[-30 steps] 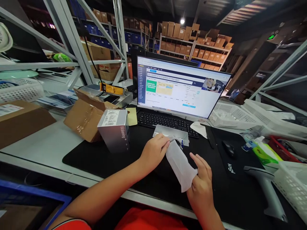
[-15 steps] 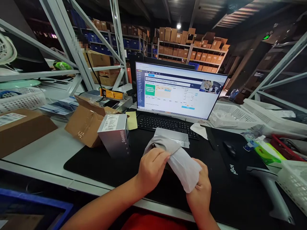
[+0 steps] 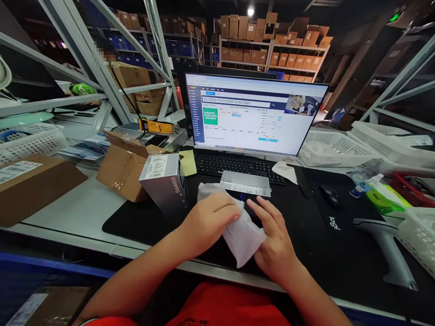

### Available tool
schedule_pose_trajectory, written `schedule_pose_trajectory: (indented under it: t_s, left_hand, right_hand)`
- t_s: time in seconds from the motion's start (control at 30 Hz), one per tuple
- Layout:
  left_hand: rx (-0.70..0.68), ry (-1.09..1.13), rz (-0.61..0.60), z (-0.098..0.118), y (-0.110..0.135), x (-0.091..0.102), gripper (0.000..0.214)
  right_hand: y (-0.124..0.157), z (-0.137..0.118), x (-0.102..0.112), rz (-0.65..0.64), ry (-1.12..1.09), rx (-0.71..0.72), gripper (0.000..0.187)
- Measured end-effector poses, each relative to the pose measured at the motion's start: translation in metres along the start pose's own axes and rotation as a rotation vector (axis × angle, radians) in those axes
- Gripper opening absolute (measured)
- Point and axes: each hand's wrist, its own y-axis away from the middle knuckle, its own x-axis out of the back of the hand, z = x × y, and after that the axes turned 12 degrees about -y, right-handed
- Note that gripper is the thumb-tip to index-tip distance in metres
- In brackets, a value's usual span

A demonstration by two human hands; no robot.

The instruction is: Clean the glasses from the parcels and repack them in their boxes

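My left hand (image 3: 210,219) grips a white soft pouch (image 3: 238,231) near its upper part, fingers closed on the fabric. My right hand (image 3: 273,242) lies against the pouch's lower right side, fingers stretched forward over the black desk mat (image 3: 306,235). What is inside the pouch is hidden. Just beyond the hands lies a silver box lid (image 3: 246,183), and to the left stands a silver product box (image 3: 165,183) with a barcode label on top.
A monitor (image 3: 251,113) and black keyboard (image 3: 238,165) stand behind. An open cardboard box (image 3: 124,165) and a larger carton (image 3: 30,181) sit left. A mouse (image 3: 329,194), grey scanner (image 3: 385,244), white baskets (image 3: 331,149) and green packets (image 3: 382,199) lie right.
Both hands drew the pouch toward me and lower on the mat. My right hand went from cupping the pouch's end to lying flat beside it. The view tilted down slightly.
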Motion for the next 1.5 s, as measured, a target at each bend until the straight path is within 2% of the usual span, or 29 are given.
schedule_pose_trajectory:
  t_s: [0.13, 0.23, 0.3, 0.37, 0.43, 0.5, 0.6, 0.7, 0.77, 0.87, 0.93, 1.0, 1.13, 1.2, 1.27, 1.37, 1.5]
  left_hand:
    - [-0.139, -0.231, 0.131, 0.0, 0.006, -0.008, 0.016]
    - [-0.041, -0.208, 0.238, 0.005, 0.011, -0.018, 0.016]
    - [0.04, -0.134, 0.273, 0.011, 0.014, -0.027, 0.017]
    - [0.059, -0.061, 0.289, 0.019, 0.016, -0.034, 0.019]
    - [0.047, -0.005, 0.279, 0.025, 0.017, -0.037, 0.019]
    - [0.012, 0.024, 0.24, 0.027, 0.018, -0.036, 0.019]
    - [-0.039, 0.0, 0.178, 0.026, 0.021, -0.03, 0.017]
    - [-0.075, 0.001, 0.13, 0.02, 0.024, -0.024, 0.017]
    - [-0.053, 0.022, 0.119, 0.017, 0.025, -0.022, 0.018]
    - [0.095, 0.016, 0.147, 0.012, 0.026, -0.022, 0.017]
    - [0.144, 0.026, 0.149, 0.01, 0.026, -0.023, 0.017]
    - [0.078, 0.048, 0.103, 0.009, 0.025, -0.024, 0.019]
    - [-0.219, -0.034, 0.021, 0.012, 0.022, -0.022, 0.02]
    - [-0.334, -0.114, 0.069, 0.014, 0.023, -0.022, 0.023]
    - [-0.367, -0.169, 0.16, 0.015, 0.028, -0.025, 0.025]
    - [-0.24, -0.198, 0.3, 0.017, 0.04, -0.034, 0.013]
    - [0.157, -0.258, 0.442, 0.025, 0.056, -0.047, 0.021]
  right_hand:
    - [0.011, 0.004, -0.014, 0.204, -0.157, -0.061, 0.032]
    - [0.026, -0.001, -0.023, 0.354, -0.192, -0.197, 0.039]
    - [0.034, -0.006, -0.028, 0.412, -0.249, -0.346, 0.036]
    - [0.037, -0.01, -0.03, 0.45, -0.312, -0.466, 0.037]
    - [0.036, -0.011, -0.029, 0.429, -0.288, -0.471, 0.042]
    - [0.031, -0.008, -0.024, 0.351, -0.154, -0.371, 0.041]
    - [0.022, -0.001, -0.012, 0.205, 0.033, -0.212, 0.023]
    - [0.016, 0.006, -0.005, 0.071, 0.065, -0.117, 0.026]
    - [0.017, 0.008, -0.007, 0.069, 0.052, -0.046, 0.028]
    - [0.022, 0.007, -0.014, 0.146, 0.06, 0.014, 0.021]
    - [0.024, 0.006, -0.017, 0.153, 0.08, 0.017, 0.016]
    - [0.024, 0.005, -0.018, 0.125, 0.072, 0.016, 0.012]
    - [0.019, 0.007, -0.017, 0.007, -0.116, 0.027, 0.016]
    - [0.019, 0.007, -0.017, -0.003, -0.235, 0.025, 0.016]
    - [0.02, 0.007, -0.018, 0.033, -0.318, -0.022, 0.008]
    - [0.023, 0.004, -0.019, 0.115, -0.388, -0.155, 0.016]
    - [0.025, 0.0, -0.021, 0.203, -0.418, -0.245, 0.025]
